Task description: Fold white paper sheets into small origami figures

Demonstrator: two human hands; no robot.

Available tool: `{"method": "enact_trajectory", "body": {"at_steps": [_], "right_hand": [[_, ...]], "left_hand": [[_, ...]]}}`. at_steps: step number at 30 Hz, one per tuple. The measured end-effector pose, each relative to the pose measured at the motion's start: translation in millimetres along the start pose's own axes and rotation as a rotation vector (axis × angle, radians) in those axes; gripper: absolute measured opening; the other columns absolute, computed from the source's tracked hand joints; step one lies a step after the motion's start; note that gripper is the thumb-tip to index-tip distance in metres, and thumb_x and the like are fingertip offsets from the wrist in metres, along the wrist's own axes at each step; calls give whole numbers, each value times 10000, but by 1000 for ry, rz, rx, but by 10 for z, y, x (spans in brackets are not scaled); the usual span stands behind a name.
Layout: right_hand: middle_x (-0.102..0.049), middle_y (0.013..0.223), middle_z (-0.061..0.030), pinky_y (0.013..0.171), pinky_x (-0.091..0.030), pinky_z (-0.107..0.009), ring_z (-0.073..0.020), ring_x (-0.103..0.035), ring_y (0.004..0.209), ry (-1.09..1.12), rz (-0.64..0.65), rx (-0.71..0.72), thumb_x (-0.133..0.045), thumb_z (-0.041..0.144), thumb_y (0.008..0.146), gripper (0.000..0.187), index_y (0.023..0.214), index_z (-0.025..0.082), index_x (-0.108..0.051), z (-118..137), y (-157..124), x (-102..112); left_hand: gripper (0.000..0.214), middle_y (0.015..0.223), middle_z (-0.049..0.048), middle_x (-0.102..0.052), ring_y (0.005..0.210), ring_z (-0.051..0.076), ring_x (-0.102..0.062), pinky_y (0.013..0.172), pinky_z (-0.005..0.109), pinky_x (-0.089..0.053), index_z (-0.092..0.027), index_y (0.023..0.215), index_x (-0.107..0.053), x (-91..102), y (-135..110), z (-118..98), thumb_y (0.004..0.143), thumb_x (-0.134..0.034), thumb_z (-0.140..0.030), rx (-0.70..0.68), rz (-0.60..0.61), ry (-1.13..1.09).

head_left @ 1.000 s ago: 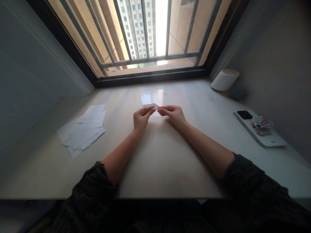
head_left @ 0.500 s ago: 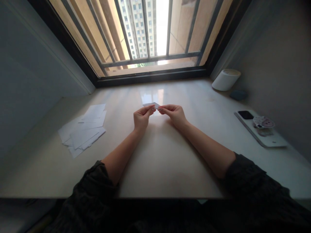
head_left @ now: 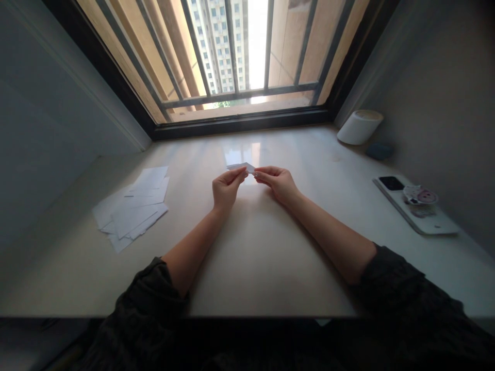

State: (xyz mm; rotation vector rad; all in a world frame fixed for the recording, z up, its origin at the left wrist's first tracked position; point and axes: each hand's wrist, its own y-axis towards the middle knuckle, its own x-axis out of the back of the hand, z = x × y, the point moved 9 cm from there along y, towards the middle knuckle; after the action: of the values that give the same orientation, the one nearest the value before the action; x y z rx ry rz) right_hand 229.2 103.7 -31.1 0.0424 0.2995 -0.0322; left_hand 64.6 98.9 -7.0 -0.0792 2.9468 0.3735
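A small piece of white paper, folded at an angle, is held up over the middle of the white surface. My left hand pinches it from the left between thumb and fingers. From the other side, the fingertips of my right hand are closed on its right corner. Part of the paper is hidden behind my left fingers. Off to the left lies a loose pile of white paper sheets, overlapping one another and touched by neither hand.
A phone with a round cartoon grip lies at the right, camera side up. Behind it are a dark rounded object and a white cylinder near the wall. A barred window borders the far edge of the white surface.
My right fingertips have shifted slightly to the right along the paper, and a little more of its corner shows. My left hand stays nearly still.
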Motion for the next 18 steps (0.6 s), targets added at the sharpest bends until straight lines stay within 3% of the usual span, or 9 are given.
{"method": "enact_trajectory", "body": {"at_steps": [18], "right_hand": [[-749,760,-24,793,-554,-313,-150,-675,726,88,29,-74,-904,396,482,351,753,221,-766,-37,0,-25]], "left_hand": [[249,871,49,-759,799,158,-704,800,308,-550,-199,872,-766,-13,-10,7,667,-811,-335,33,-9,-84]]}}
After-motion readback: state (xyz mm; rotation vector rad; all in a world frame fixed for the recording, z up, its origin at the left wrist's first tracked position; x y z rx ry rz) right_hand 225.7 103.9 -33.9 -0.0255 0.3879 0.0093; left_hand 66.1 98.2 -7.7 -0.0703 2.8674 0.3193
